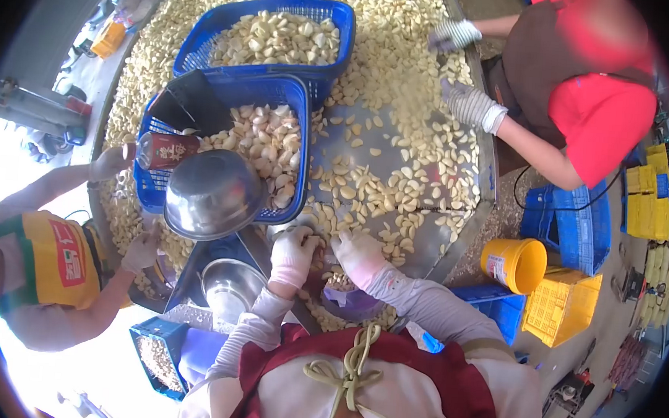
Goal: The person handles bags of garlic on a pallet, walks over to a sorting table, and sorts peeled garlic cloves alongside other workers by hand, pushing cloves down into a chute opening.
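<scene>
My left hand [293, 258], in a white glove, is closed at the near edge of a metal work table [365, 153] covered in peeled garlic cloves [351, 187]. Just to its right is my right hand [359, 259], also gloved, with its fingers curled inward beside loose cloves. Whatever sits between the fingertips of either hand is too small or hidden to make out. Below the hands, a purple container [355, 306] holds some garlic pieces. To the left stands a metal bowl [234, 283].
A blue basket [301, 153] of unpeeled garlic carries a shiny metal bowl [213, 194] and a bottle [162, 151]. Behind it stands another blue basket [347, 37]. Gloved co-workers are at left and right. A yellow bucket [526, 267] and crates [562, 307] stand at right.
</scene>
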`<control>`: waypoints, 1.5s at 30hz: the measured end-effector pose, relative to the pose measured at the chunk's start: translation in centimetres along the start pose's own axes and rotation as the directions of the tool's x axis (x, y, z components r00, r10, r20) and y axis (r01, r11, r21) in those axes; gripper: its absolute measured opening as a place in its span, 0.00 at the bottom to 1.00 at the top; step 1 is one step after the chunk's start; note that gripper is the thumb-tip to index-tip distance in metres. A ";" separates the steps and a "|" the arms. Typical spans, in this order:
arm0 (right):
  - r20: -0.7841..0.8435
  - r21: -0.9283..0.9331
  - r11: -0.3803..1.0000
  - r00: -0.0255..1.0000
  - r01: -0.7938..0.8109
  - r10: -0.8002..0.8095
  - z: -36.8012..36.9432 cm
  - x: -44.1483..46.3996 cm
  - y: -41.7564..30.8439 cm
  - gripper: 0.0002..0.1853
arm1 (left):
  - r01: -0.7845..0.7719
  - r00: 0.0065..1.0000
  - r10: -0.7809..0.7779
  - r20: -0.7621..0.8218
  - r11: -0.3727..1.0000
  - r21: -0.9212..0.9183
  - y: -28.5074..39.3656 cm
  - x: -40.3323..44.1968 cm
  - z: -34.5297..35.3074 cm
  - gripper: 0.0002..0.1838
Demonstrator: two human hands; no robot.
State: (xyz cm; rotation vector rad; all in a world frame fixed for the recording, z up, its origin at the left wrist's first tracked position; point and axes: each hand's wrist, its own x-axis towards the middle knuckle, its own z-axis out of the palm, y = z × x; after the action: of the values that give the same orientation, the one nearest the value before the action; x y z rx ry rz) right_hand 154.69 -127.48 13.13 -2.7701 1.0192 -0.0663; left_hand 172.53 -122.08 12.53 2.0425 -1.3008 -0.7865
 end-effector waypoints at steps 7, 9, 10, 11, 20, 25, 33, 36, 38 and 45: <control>-0.073 0.257 0.967 0.997 -0.002 0.021 -3.7 2.9 2.6 0.06 | -0.056 0.998 0.057 0.025 0.998 -0.020 0.6 -0.1 -0.6 0.11; 0.047 0.477 0.864 0.986 -0.162 0.160 -10.8 7.2 3.9 0.14 | -0.004 0.996 0.007 0.090 0.999 -0.037 1.8 -0.1 -1.5 0.11; -0.049 0.723 0.682 0.977 -0.109 0.208 -14.2 9.1 4.2 0.18 | -0.004 0.996 0.008 0.088 0.999 -0.040 2.2 -0.3 -1.5 0.11; -0.101 0.818 0.570 0.956 -0.078 0.275 -15.2 11.6 5.6 0.22 | 0.035 0.996 -0.026 0.080 0.994 -0.101 2.6 -0.4 -1.6 0.11; -0.168 0.159 0.985 0.985 0.066 -0.039 1.1 12.8 8.4 0.43 | 0.126 0.991 -0.134 -0.001 0.928 0.351 1.8 0.8 0.2 0.65; -0.278 0.037 0.983 0.943 -0.178 0.181 -2.2 10.4 16.8 0.40 | 0.137 0.975 -0.193 0.112 0.916 0.378 4.2 0.3 0.5 0.67; 0.122 0.166 0.985 0.990 0.052 -0.072 -1.6 5.8 13.1 0.50 | -0.126 0.988 0.033 0.153 0.749 0.651 3.2 1.5 -1.0 0.61; 0.424 -0.068 0.954 0.857 -0.293 0.294 -10.7 3.7 14.5 0.56 | -0.078 0.961 -0.131 0.245 0.718 0.692 2.4 0.9 -2.7 0.59; 0.492 -0.169 0.918 0.777 -0.358 0.393 -11.1 3.0 12.7 0.59 | -0.011 0.905 -0.265 0.334 0.769 0.639 3.2 0.3 -2.6 0.56; 0.449 0.008 0.993 0.888 -0.118 0.102 -3.4 -9.3 0.7 0.46 | -0.404 0.728 -0.068 0.683 0.762 0.507 1.9 -8.4 2.8 0.18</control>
State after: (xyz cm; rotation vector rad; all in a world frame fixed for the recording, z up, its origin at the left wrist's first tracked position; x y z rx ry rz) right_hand 146.83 -122.56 16.52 -2.5071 1.0260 0.5417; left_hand 166.45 -115.39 13.49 2.1183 -2.4303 -1.1767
